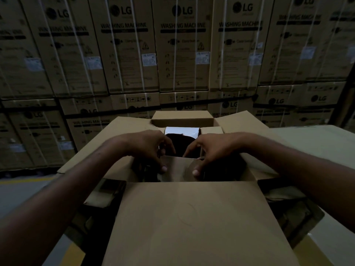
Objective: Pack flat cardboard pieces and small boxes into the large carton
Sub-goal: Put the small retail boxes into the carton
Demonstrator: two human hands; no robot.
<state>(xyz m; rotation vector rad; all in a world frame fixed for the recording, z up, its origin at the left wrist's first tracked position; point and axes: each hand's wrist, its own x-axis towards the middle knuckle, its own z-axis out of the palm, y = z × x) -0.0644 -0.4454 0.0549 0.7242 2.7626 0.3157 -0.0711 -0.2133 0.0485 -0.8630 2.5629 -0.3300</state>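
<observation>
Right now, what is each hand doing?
Left hand: closed on the flat cardboard piece inside the large carton.
Right hand: closed on the same piece.

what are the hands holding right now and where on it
Both hands, left and right, grip a flat cardboard piece by its top edge, inside the large carton.

The large carton (123,131) is set at the centre of the view, its four flaps folded outward. The near flap (192,223) is spread toward 6 o'clock, the far flap (182,117) is raised at 12 o'clock, and the side flaps are laid out toward 9 and 3 o'clock. Inside, a flat cardboard piece (176,168) is held at the near side, the left hand (148,148) on its 9 o'clock edge and the right hand (209,150) on its 3 o'clock edge. A small box (212,129) is seated at the far right inside. Stacked washing-machine cartons (182,47) are ranged behind, at 12 o'clock.
</observation>
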